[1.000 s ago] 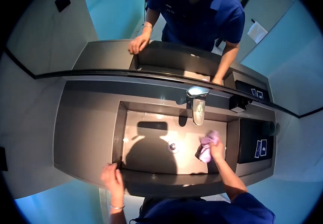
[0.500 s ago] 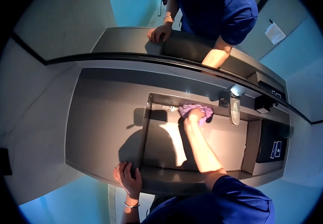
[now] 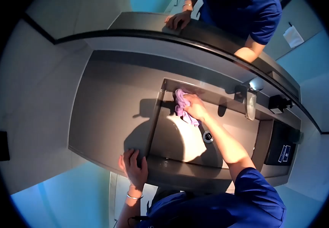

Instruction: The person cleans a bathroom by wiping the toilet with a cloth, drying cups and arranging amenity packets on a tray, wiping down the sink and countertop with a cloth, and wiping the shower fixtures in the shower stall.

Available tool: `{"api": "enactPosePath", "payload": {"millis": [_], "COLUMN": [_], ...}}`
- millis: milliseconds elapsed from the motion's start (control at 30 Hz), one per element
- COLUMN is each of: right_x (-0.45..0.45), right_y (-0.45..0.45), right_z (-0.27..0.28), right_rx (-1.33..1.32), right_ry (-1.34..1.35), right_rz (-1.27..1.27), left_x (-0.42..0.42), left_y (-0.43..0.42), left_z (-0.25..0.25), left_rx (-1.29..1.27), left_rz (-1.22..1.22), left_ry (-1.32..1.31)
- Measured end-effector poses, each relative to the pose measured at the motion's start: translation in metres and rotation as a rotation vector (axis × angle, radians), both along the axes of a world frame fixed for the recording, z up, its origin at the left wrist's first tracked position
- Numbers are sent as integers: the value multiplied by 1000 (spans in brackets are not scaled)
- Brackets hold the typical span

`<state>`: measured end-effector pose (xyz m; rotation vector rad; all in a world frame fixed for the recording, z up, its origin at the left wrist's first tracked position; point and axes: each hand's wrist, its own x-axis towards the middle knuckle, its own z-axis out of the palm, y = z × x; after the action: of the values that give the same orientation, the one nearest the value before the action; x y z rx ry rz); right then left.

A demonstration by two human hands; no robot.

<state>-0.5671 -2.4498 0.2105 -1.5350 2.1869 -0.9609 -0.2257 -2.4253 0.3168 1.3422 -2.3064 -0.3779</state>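
Observation:
A crumpled lilac cloth [image 3: 181,103] is in my right hand [image 3: 195,107], pressed against the back left part of the sink [image 3: 234,131]. Part of the cloth hangs down across the basin floor, and my fingertips are partly hidden in it. Beside my forearm, the round drain [image 3: 208,136] shows in the basin. My left hand [image 3: 135,169] rests on the front edge of the grey countertop [image 3: 105,102], fingers apart and holding nothing. A bracelet circles that wrist.
The faucet [image 3: 250,100] juts over the basin's back right. Behind it runs a mirror with a black frame [image 3: 134,33]. A black soap dispenser [image 3: 279,103] stands right of the faucet, and a black box with white-edged cards [image 3: 282,146] sits at the counter's right end.
My right hand has moved the cloth left along the basin's back toward its left corner, uncovering the drain. The whole view has shifted slightly; my left hand stays on the counter edge.

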Motion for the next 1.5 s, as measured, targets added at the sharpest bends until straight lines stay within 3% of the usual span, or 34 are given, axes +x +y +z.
{"api": "enactPosePath", "payload": {"millis": [33,133,200,233,300,333,367,400,433,467,567,667,700,833,900,1000,1033,1067,1133,1167,1200,1233,1300,1333,1367,1400,1433,1467,1500], "right_x": [0,34,68,92,138,157,160,142,123,102,62,88,116,176,185,149,132,108,59,42,25,8,-28,-41,-52,-56,-67,-64,-66], "right_y": [-3,-33,-16,6,64,88,104,96,85,65,-8,-53,-47,33,70,91,115,145,216,255,282,315,364,372,367,383,397,377,369], "right_z": [-24,-19,-10,-19,-12,-17,-7,3,14,31,51,-53,-45,-51,-9,2,-26,-15,13,-17,9,-1,14,38,73,80,66,114,139], "right_rx": [-3,158,495,477,367,369,189,341,415,377,119,-128,131,-49,204,470,246,412,488,516,455,618,819,813,1006,769,570,314,118], "right_ry": [84,268,200,345,-31,378,30,-322,-553,-690,-839,-725,-90,-345,-534,-714,-625,-654,-781,-756,-829,-853,-727,-454,-526,-662,-1034,-1177,-1377], "right_rz": [84,-86,72,221,343,556,432,564,516,314,-130,-192,-317,-3,424,383,471,371,227,191,64,-64,-196,-131,-239,-262,-373,-484,-430], "left_x": [-3,-8,-1,-2,-5,-2,0,-2,-3,-2,-1,-6,-5,-4,0,-4,-2,-1,-1,-1,-4,-6,-5,-2,-2,-1,0,2,0], "left_y": [-2,-4,-3,-5,-6,-5,-5,-6,-6,-7,-5,-2,-1,-2,1,2,2,0,2,6,5,4,5,5,4,4,3,2,2], "left_z": [-1,-2,-1,-2,-4,-4,-3,-2,-1,-1,-4,0,0,-7,-8,-7,-9,-11,-13,-11,-10,-9,-10,-11,-10,-6,-7,-12,-13], "left_rx": [-10,11,21,21,24,19,16,15,11,9,13,-17,-17,-56,-31,-20,-16,-24,-12,-9,-19,-31,-32,-34,-46,6,45,2,-39], "left_rz": [-3,16,4,0,1,5,3,8,8,3,-2,13,0,-37,-29,-17,-32,-34,-23,-22,-18,-16,-22,-30,-38,-32,-5,-12,-17], "left_ry": [10,18,0,7,22,25,21,27,29,28,70,54,39,-8,-24,-4,-6,-9,-25,-34,-36,-32,-43,-42,-29,-16,-13,-32,-4]}}
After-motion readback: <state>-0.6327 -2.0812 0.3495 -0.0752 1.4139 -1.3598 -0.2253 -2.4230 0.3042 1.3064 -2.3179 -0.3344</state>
